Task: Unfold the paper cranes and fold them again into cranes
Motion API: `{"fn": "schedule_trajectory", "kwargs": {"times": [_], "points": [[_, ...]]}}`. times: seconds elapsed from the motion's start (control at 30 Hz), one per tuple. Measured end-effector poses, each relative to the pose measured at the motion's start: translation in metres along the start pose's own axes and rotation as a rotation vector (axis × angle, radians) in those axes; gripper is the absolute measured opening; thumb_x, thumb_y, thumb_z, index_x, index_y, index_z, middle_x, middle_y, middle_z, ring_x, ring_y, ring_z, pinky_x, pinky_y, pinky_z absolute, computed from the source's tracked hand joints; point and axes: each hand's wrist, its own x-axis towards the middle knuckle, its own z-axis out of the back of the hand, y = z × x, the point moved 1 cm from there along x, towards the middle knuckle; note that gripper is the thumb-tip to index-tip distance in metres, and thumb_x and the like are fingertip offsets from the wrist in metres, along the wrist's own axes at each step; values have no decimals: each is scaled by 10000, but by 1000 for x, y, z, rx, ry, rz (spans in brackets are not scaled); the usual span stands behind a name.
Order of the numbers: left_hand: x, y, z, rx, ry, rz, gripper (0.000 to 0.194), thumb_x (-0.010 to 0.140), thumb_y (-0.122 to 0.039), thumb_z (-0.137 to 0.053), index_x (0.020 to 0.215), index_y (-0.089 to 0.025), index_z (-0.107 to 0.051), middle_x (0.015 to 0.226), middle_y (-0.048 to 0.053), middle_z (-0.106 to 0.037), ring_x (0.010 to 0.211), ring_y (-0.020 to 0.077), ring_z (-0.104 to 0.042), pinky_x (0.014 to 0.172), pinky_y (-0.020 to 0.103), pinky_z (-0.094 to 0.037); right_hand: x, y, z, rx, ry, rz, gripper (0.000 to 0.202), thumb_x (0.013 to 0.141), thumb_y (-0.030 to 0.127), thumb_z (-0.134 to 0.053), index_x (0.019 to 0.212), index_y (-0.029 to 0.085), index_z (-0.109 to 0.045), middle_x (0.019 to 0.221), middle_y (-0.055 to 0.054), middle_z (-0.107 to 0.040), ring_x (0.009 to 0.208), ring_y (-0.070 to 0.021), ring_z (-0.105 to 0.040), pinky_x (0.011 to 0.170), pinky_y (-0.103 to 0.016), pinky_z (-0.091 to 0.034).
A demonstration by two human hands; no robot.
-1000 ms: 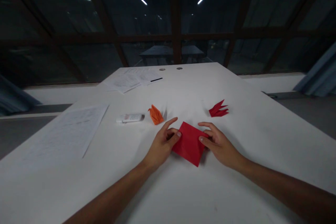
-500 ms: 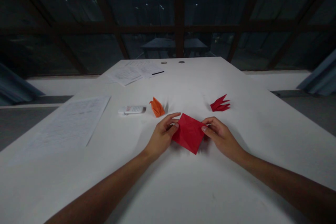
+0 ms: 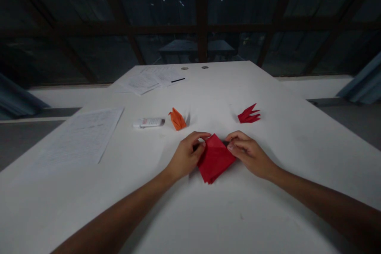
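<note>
A folded red paper square is held between both hands near the middle of the table, with several layered corners pointing toward me. My left hand pinches its left edge between thumb and fingers. On the other side, the bent fingers of my right hand are closed at the paper's upper right edge. An orange folded paper figure stands beyond my left hand. Farther right lies a red folded paper piece with pointed tips, beyond my right hand.
A white tube lies left of the orange figure. Written sheets cover part of the table's left side, with more papers and a black pen farther back. Two small round discs sit near the white table's far edge.
The red paper has turned, so its layered corners now point down toward me. My right hand has shifted its fingers along the edge. The camera view has moved slightly.
</note>
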Motion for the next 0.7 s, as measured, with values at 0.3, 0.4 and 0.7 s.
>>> {"fn": "schedule_trajectory", "kwargs": {"times": [0.3,0.4,0.7], "points": [[-10,-2,-10,594,116,-276,347,929,-84,-490,1204,-211,-659,1223,101,-629,1122,271,-537,988,445,-459,-4,7,7,-301,269,294,283,982,137,-488,1213,236,-618,1251,-98,-651,1196,-233,-587,1075,-454,-478],[-10,-2,-10,633,141,-296,320,922,-73,-508,1176,-192,-663,1236,101,-622,1140,276,-508,991,437,-448,-6,5,3,-359,235,316,478,913,95,-564,1368,243,-555,1331,-105,-630,1260,-241,-569,1114,-471,-466],[-10,-11,-13,653,275,-363,251,1003,-158,-439,1102,-176,-668,1024,92,-664,963,238,-552,877,383,-444,-5,14,7,-355,400,425,236,976,165,-542,1094,248,-730,1092,-68,-739,1044,-243,-613,973,-471,-481]]}}
